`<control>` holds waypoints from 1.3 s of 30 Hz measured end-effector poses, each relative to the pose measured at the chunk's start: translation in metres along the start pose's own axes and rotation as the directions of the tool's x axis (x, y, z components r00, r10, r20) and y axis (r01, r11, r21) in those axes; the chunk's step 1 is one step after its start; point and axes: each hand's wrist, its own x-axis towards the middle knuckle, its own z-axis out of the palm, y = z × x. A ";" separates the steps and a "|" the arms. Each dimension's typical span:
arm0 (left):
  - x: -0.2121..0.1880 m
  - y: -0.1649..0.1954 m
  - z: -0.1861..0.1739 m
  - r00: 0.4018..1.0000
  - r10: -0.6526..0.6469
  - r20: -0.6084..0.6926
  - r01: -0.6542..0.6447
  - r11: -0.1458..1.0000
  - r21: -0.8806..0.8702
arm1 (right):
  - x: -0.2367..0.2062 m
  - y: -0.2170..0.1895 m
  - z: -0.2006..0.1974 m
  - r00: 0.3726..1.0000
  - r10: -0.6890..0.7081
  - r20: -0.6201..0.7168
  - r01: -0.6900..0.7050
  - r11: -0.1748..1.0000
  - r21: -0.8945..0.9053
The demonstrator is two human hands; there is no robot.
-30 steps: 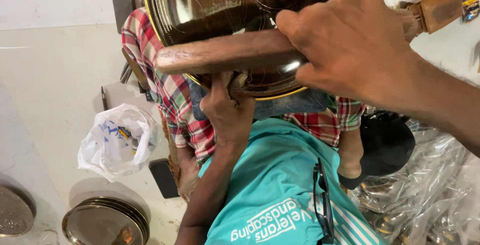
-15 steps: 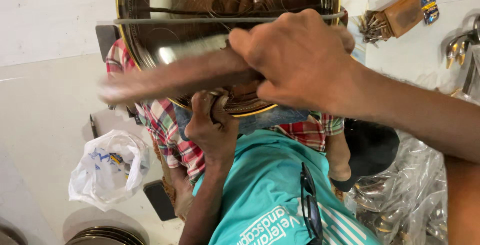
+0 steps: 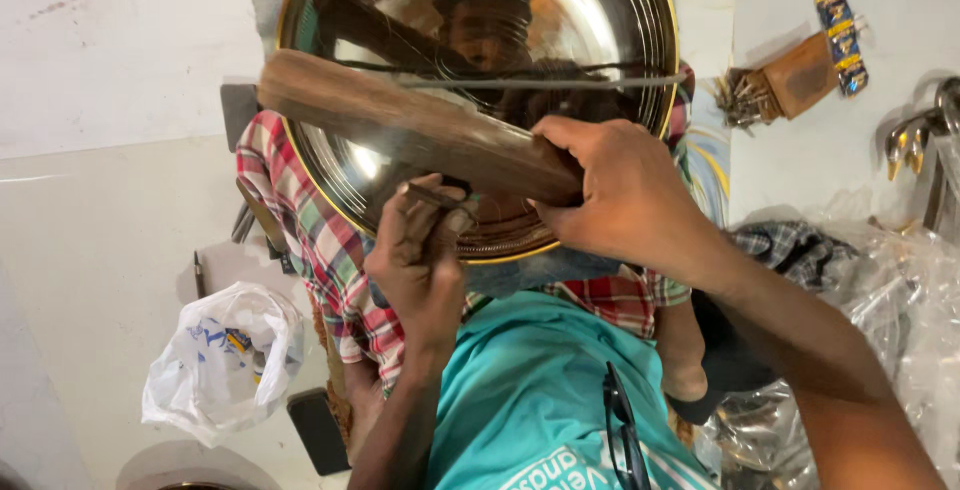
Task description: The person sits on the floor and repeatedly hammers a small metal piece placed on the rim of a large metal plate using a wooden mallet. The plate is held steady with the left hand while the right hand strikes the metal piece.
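A large shiny metal plate [image 3: 500, 20] with a brass-coloured rim rests on a red checked cloth [image 3: 310, 240] over my lap. My left hand [image 3: 425, 270] grips a small dark punch [image 3: 432, 196] with its tip pressed on the plate near the lower rim. A long brown wooden stick [image 3: 400, 130] is held at one end by my right hand [image 3: 620, 195]. It slants across the plate, with its free end up at the left. A thin dark rod [image 3: 560, 81] lies across the plate. My teal shirt [image 3: 540, 400] fills the bottom.
A white plastic bag [image 3: 220, 360] lies on the pale floor at the left. A wooden block with nails [image 3: 785, 80] and small packets [image 3: 842, 38] sit at the upper right. Clear plastic wrapping [image 3: 900, 290] lies at the right, and a flat dark object [image 3: 318, 432] lies beside my arm.
The wooden stick has swung: its free end rose from low left to high left over the plate. My right hand moved down and right. The left hand stays on the punch.
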 end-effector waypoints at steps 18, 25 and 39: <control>-0.008 -0.013 0.014 0.952 0.301 0.050 -0.289 0.835 0.469 | -0.001 0.004 -0.009 0.994 -0.110 -0.009 0.110 0.992 -0.067; -0.012 -0.026 0.016 0.937 0.347 0.025 -0.310 0.801 0.512 | 0.010 -0.019 -0.027 0.984 -0.148 0.096 0.148 0.989 0.008; -0.013 -0.024 0.016 0.967 0.253 0.013 -0.227 0.842 0.490 | 0.014 -0.028 -0.019 0.954 -0.184 0.237 0.287 0.791 -0.541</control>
